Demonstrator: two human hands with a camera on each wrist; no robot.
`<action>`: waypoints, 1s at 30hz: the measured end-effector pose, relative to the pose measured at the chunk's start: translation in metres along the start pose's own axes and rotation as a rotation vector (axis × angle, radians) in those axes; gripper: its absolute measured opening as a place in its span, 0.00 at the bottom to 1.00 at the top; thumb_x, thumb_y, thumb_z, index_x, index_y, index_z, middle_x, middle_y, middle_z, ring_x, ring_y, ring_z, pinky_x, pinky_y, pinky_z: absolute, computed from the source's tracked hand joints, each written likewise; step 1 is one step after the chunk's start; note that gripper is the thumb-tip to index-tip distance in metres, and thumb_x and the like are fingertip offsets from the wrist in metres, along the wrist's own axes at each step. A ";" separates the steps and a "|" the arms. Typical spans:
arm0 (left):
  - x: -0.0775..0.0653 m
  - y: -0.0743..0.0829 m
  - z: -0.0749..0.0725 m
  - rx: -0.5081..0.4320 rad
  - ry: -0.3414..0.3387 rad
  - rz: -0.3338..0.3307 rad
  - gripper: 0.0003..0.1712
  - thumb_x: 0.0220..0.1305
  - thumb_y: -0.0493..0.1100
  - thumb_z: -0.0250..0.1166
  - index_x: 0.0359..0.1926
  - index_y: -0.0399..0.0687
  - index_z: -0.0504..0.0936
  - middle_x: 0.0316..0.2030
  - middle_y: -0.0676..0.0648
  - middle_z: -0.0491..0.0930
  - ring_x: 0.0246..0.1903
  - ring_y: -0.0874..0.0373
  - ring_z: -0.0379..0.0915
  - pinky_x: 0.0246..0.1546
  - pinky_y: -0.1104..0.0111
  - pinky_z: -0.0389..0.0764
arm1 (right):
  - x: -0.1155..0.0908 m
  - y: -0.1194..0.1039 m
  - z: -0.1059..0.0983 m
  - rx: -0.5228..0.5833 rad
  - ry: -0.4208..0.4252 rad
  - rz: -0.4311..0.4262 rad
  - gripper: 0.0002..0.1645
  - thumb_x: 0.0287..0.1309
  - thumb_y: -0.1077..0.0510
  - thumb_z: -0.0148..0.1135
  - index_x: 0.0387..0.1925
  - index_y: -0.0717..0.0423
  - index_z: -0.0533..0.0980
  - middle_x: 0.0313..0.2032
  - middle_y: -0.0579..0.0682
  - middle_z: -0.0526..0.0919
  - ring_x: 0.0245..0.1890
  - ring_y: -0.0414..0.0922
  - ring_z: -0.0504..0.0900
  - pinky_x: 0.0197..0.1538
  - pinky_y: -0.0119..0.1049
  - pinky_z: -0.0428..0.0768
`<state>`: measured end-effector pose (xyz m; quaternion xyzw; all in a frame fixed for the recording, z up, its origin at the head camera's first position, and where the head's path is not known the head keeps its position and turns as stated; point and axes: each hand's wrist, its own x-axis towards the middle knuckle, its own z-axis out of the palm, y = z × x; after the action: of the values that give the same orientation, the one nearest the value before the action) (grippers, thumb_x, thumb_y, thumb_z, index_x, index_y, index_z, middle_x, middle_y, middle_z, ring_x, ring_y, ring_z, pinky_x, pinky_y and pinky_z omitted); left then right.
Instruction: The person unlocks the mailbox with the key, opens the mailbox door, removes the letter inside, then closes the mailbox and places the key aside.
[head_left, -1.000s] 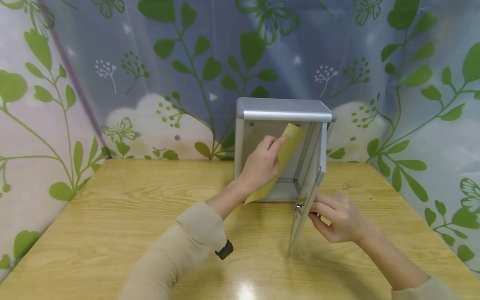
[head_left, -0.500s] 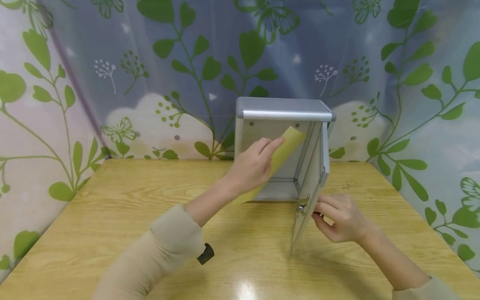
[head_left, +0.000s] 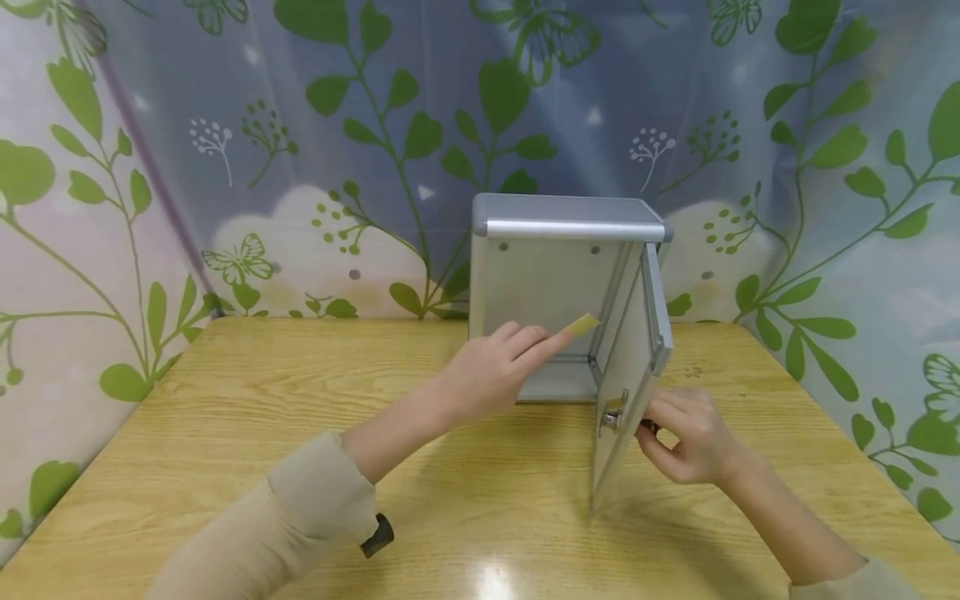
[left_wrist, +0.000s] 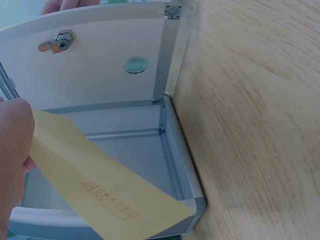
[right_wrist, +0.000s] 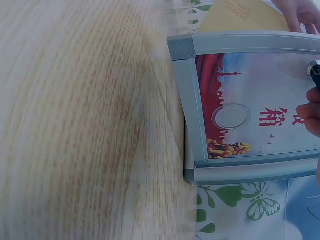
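Observation:
A silver-framed letter box (head_left: 570, 218) stands on the table with its hinged door (head_left: 628, 350) swung out. My left hand (head_left: 480, 375) holds a yellow paper envelope (left_wrist: 105, 175) in front of the opening; in the head view only the envelope's tip (head_left: 583, 324) shows past the fingers. Red printing marks its face in the left wrist view. At the door's outer side, my right hand (head_left: 693, 437) pinches a black-headed key (head_left: 649, 426) at the lock. The metal cam lock (left_wrist: 62, 42) shows on the inner side. Red characters and a round window (right_wrist: 231, 117) are on the front.
A wooden table (head_left: 247, 400) carries the box near its back edge. Behind it hangs a leaf-patterned cloth (head_left: 360, 167), which also covers both sides. A black band (head_left: 377, 535) shows below the left sleeve.
My left hand has drawn back to the left and lower, bringing the envelope out from the box's opening. The door has swung slightly to the right, along with my right hand.

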<state>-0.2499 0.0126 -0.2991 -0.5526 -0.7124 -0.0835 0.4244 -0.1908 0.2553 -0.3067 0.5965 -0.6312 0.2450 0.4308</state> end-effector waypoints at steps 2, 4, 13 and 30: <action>-0.002 0.001 0.000 0.008 -0.013 0.007 0.32 0.51 0.24 0.56 0.60 0.40 0.71 0.42 0.47 0.75 0.31 0.56 0.70 0.16 0.77 0.64 | -0.001 -0.001 0.000 0.000 0.002 0.002 0.13 0.58 0.63 0.47 0.20 0.62 0.71 0.17 0.45 0.67 0.13 0.33 0.64 0.19 0.16 0.61; -0.003 0.003 -0.001 0.016 -0.023 0.018 0.32 0.50 0.23 0.56 0.59 0.41 0.71 0.42 0.47 0.75 0.31 0.57 0.70 0.16 0.77 0.64 | -0.001 -0.001 -0.001 -0.007 -0.001 0.007 0.13 0.59 0.63 0.46 0.20 0.62 0.71 0.16 0.44 0.67 0.13 0.33 0.64 0.19 0.16 0.61; -0.010 0.012 -0.006 0.090 -0.065 0.084 0.30 0.51 0.26 0.57 0.59 0.42 0.72 0.40 0.51 0.77 0.31 0.58 0.70 0.11 0.78 0.62 | -0.002 -0.002 -0.001 -0.026 0.004 0.010 0.14 0.60 0.62 0.46 0.20 0.61 0.70 0.16 0.44 0.67 0.13 0.32 0.64 0.18 0.16 0.60; -0.048 0.032 0.003 0.034 -0.317 0.025 0.25 0.51 0.28 0.57 0.53 0.45 0.74 0.32 0.52 0.72 0.26 0.62 0.68 0.10 0.80 0.55 | -0.004 -0.002 -0.002 -0.051 0.008 0.006 0.14 0.60 0.62 0.46 0.20 0.60 0.70 0.15 0.43 0.65 0.12 0.31 0.61 0.17 0.16 0.57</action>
<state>-0.2222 -0.0077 -0.3454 -0.5603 -0.7649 0.0220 0.3170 -0.1883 0.2586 -0.3092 0.5826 -0.6372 0.2328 0.4477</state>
